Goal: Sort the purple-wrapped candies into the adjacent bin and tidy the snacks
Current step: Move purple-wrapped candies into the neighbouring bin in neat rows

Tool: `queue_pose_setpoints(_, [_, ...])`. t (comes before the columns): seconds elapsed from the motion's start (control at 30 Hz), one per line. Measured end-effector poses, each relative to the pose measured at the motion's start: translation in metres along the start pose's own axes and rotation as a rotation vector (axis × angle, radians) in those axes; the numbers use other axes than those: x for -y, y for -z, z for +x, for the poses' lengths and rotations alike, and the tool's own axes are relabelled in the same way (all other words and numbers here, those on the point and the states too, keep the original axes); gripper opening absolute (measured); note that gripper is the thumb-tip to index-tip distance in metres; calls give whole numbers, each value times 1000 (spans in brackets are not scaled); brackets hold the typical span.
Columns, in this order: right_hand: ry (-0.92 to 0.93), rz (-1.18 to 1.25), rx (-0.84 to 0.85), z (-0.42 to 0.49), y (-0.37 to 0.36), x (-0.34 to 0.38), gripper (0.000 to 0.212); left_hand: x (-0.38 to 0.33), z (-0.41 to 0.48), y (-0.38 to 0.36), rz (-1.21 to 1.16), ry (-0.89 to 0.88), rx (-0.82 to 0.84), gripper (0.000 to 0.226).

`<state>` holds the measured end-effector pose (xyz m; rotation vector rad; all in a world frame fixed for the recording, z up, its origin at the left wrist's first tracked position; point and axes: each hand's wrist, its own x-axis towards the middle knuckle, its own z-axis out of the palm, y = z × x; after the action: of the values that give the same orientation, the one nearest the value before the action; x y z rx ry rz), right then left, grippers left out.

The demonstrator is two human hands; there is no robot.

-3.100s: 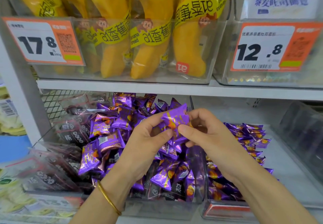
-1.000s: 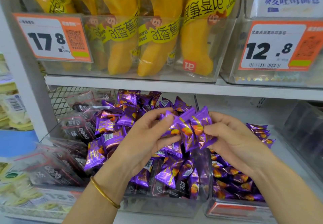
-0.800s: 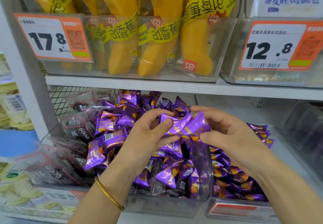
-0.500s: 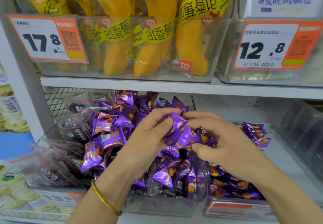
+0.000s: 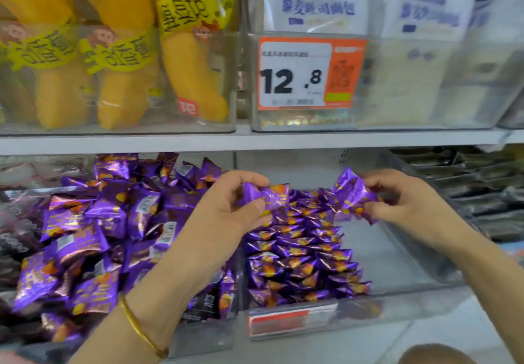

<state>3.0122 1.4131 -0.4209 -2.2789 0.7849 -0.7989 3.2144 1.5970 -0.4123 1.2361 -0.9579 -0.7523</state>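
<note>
The bunch of purple candies [image 5: 350, 193] is pinched between the thumb and fingertips of the right hand [image 5: 405, 210]. It is held in the air over the back of the adjacent bin [image 5: 382, 253], its long axis slanting from upper left down to lower right. The drop spot lies just below and a little towards the person, so the right hand is the nearer one. The move looks like a short lowering onto the far end of the stacked rows [image 5: 300, 253]. A single candy [image 5: 272, 199] lies roughly crosswise in the left hand [image 5: 224, 213], thumb clamped on it, above the wall between the two bins. The adjacent bin holds those rows of purple wrappers along its left side, and its right side is bare. The source bin [image 5: 204, 335] holds a loose heap [image 5: 113, 221] of purple candies. There are dark-wrapped snacks [image 5: 14, 238] at the left, though I cannot tell whether they share that bin
</note>
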Motion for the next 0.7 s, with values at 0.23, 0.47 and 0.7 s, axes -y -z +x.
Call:
queue_pose_setpoints(0.23, [-100, -380, 240, 23, -4, -84, 17, 24, 37, -54, 156, 125, -16, 14])
queue_pose_setpoints(0.47, [10, -381, 388, 32, -25, -106, 34, 46, 54, -74, 176, 209, -19, 17])
queue_pose_setpoints(0.7, [-102, -335, 413, 28, -26, -105, 61, 56, 65, -88, 325, 192, -18, 18])
